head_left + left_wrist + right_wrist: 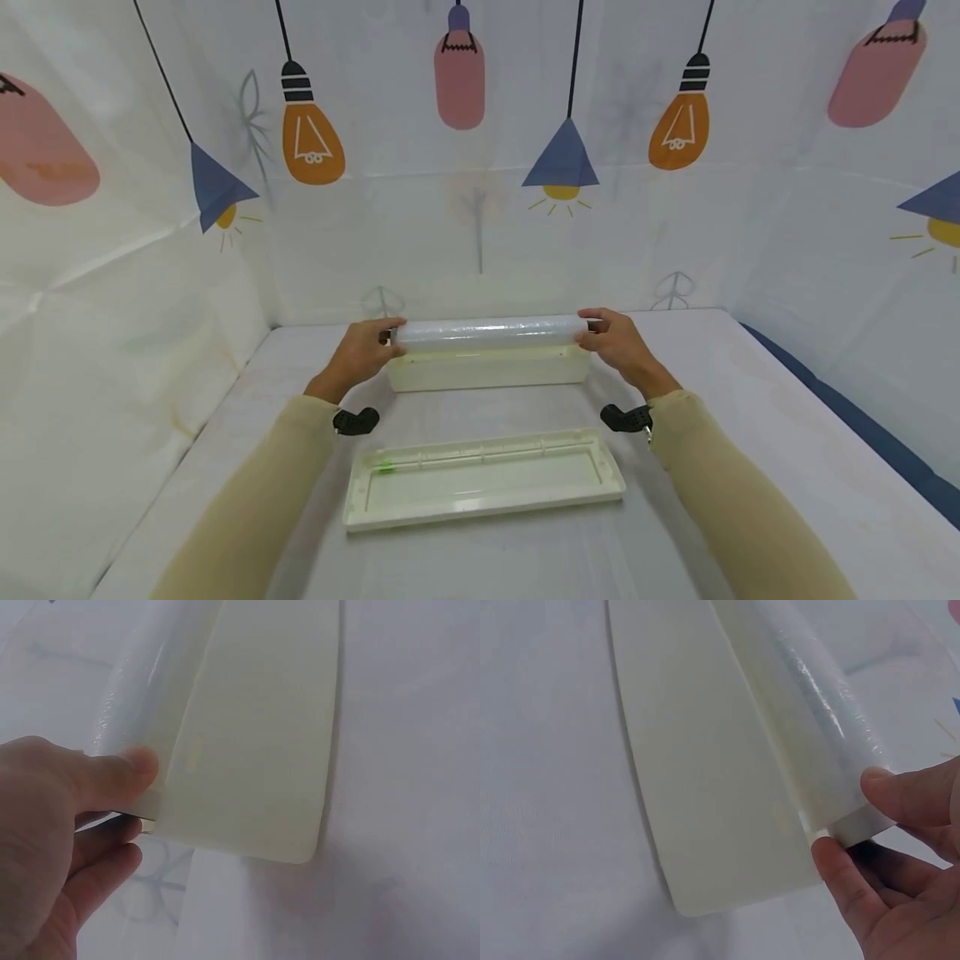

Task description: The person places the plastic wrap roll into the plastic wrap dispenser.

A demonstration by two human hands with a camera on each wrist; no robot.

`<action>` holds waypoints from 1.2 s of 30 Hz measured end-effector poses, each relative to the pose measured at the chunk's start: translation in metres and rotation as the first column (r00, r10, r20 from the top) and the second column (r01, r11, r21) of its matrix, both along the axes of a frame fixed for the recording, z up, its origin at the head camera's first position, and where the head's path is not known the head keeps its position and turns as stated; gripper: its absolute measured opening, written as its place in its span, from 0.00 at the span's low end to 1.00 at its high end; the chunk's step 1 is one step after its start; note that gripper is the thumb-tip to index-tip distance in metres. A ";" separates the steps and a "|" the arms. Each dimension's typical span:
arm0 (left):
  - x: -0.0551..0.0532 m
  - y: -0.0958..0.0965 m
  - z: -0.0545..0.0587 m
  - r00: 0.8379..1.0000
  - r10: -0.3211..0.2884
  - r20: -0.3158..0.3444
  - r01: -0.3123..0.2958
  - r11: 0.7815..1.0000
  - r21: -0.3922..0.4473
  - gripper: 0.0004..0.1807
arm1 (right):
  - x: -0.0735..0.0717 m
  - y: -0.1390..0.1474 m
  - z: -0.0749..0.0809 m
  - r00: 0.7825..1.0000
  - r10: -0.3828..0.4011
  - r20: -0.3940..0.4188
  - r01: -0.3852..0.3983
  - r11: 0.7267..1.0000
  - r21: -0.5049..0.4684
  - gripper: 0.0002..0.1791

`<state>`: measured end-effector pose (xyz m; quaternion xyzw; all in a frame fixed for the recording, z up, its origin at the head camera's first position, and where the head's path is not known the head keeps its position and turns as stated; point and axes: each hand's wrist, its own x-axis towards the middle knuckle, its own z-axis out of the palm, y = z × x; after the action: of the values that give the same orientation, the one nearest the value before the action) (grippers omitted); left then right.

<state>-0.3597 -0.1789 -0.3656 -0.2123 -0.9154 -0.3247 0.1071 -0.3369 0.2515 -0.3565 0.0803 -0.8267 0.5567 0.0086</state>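
Note:
A roll of clear cling film (487, 333) lies level along the top of a long cream plastic box (491, 368). At its left end, my left hand (362, 352) grips the roll between thumb and fingers. My right hand (617, 343) holds the opposite end in the same way. In the left wrist view, the thumb rests on the film roll (139, 697) beside the box wall (259, 735). The right wrist view shows the roll's pale core end (859, 825) between thumb and fingers, overlapping the box rim.
Nearer to me, a cream rectangular lid (483, 493) lies on the white table (487, 567), with its raised rim up and a small green mark (385, 468) at its left. Behind the box hangs a white curtain (420, 242) printed with lamps; it also runs along the left side.

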 end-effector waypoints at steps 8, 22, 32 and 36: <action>0.005 0.001 0.000 1.000 -0.012 0.010 0.012 1.000 0.024 0.29 | 0.000 0.002 0.002 1.000 0.004 -0.003 -0.004 0.999 0.033 0.31; 0.009 0.002 -0.011 0.998 0.001 -0.060 -0.003 0.999 -0.044 0.28 | 0.003 -0.001 0.001 1.000 0.004 0.004 -0.005 0.999 0.046 0.30; 0.010 0.001 -0.016 0.994 -0.015 -0.110 0.010 0.999 -0.043 0.27 | 0.002 0.001 -0.002 0.999 0.027 -0.023 -0.025 0.997 0.078 0.30; 0.011 0.001 -0.015 0.996 -0.010 -0.091 0.006 0.999 -0.037 0.27 | 0.000 0.001 -0.003 0.999 0.025 -0.022 -0.023 0.993 0.112 0.28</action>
<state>-0.3482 -0.1780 -0.3801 -0.2324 -0.9146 -0.2983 0.1434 -0.3369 0.2529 -0.3592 0.0972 -0.8555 0.5086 0.0073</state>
